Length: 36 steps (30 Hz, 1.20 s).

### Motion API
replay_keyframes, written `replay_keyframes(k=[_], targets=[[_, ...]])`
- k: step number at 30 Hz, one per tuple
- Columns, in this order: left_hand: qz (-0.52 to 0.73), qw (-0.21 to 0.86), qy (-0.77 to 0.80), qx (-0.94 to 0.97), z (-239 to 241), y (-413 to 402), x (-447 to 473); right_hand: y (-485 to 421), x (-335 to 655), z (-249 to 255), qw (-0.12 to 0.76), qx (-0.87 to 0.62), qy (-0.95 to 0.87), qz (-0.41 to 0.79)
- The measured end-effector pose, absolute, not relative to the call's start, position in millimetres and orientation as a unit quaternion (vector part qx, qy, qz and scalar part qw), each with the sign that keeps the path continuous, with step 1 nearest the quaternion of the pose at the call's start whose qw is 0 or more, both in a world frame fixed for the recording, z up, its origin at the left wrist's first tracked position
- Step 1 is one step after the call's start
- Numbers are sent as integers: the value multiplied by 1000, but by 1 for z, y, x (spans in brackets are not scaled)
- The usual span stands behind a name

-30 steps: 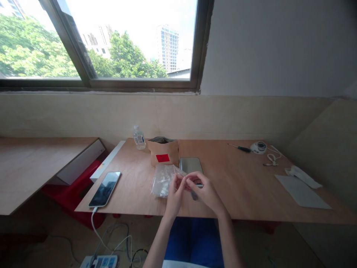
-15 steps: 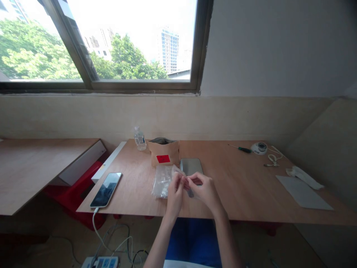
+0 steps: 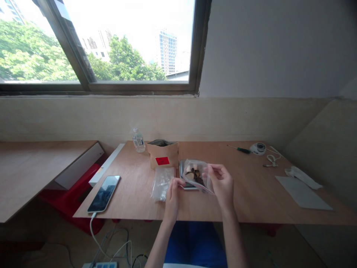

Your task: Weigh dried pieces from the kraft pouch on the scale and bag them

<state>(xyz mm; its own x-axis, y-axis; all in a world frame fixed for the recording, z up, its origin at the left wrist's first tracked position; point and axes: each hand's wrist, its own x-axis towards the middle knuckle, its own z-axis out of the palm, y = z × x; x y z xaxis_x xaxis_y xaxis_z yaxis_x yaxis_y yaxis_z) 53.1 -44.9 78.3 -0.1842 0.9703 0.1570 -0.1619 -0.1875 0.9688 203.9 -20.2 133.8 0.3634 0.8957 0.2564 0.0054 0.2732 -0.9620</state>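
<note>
Now the right hand (image 3: 223, 184) has a pinching grip on a clear bag (image 3: 196, 175) of dark pieces above the desk (image 3: 251, 186), while the left hand (image 3: 173, 193), fingers loosely curled and holding nothing, hovers beside it.

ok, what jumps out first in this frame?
The small clear plastic bag with dark and pale pieces inside, held up by the right hand above the flat silver tray near the wooden desk middle, with the left hand beside a pile of empty clear bags. Behind stands an open brown paper pouch with a red label, and a black-screened phone lies on the desk's left corner.
</note>
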Motion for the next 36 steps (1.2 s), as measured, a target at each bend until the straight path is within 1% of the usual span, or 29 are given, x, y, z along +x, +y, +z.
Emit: replay_keyframes(k=[2,4,6,8,9,11,13,14,18,21,25,29,32,36], targets=[[653,501,425,378,69,-39,55,-21,199,136,665,-472,-427,390],[648,583,366,325,62,-35,59,-21,193,136,656,-450,-415,442],[629,656,299,291,59,-35,64,-21,188,136,614,-439,-439,487],[626,685,266,261,58,-36,68,-23,184,136,565,-444,-488,495],[633,683,265,250,58,-37,69,-24,182,137,553,-453,-516,472],[653,658,285,243,56,-36,69,-27,180,142,554,-474,-565,386],[672,612,329,256,52,-34,66,-31,180,148,549,-473,-614,312],[677,586,355,267,50,-33,64,-33,179,152,529,-463,-644,302],[680,503,450,285,49,-32,52,-33,170,161,409,-437,-733,323],[677,473,486,286,53,-33,45,-25,159,155,386,-467,-733,309],[682,457,487,298,57,-33,37,-13,147,141,358,-474,-733,333],[683,460,487,292,57,-32,34,-1,138,128,376,-461,-727,345],[678,458,511,265,58,-32,35,5,131,120,404,-465,-722,316],[654,484,529,242,63,-31,39,9,123,111,438,-479,-709,277]])
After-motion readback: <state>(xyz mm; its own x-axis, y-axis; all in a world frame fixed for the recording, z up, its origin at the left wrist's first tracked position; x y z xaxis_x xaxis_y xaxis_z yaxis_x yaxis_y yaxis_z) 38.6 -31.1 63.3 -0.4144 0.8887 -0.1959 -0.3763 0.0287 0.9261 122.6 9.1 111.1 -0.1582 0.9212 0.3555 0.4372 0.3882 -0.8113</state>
